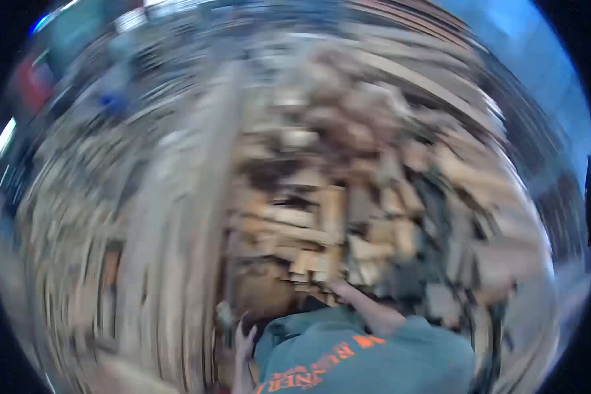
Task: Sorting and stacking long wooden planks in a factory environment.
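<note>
Motion smears the whole picture. My right hand reaches forward and left from my sleeve to the near edge of a heap of cut wood blocks. Its fingers are too blurred to show whether they grip a block. Lower and to the left, my left hand is raised, thumb and fingers apart, with nothing visible between them. Close beside it is a small pale, blurred thing whose kind I cannot make out. A brownish patch lies between the two hands.
Long grey boards or a beam run away from me left of the heap. Rounded brownish lumps lie at its far end. Long planks are stacked at the far right. A dark grey piece lies right of my right hand.
</note>
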Motion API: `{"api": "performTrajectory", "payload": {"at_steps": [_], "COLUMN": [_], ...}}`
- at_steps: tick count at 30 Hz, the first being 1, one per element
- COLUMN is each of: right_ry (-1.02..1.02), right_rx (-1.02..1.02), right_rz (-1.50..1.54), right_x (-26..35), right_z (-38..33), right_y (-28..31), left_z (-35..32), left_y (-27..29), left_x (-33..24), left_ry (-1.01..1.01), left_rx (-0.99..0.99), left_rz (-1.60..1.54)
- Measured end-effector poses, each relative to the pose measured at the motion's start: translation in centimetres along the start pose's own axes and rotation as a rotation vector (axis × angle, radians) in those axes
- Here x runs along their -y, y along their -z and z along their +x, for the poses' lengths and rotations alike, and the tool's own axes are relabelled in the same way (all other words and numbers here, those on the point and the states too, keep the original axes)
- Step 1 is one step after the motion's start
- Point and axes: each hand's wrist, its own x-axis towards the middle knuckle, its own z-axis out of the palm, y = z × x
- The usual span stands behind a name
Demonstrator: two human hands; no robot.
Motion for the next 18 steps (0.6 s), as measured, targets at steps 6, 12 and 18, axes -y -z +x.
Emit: {"api": "performTrajectory", "payload": {"at_steps": [6,12,18], "right_ry": [0.439,0.921,1.027], "right_rx": [-0.464,-0.973,-1.588], "right_rz": [0.094,-0.018,-0.192], "right_x": [7.6,11.0,13.8], "right_z": [1.5,-4.3,-17.7], "right_y": [11.5,14.6,15.8], "left_z": [6.1,8.6,14.9], "left_y": [-11.4,-8.2,-13.6], "left_x": [-4.7,4.2,-2.1], "left_ry": [-0.278,-0.05,0.174], "left_rx": [0.397,0.296,0.306], "left_rz": [0.308,0.29,0.227]}}
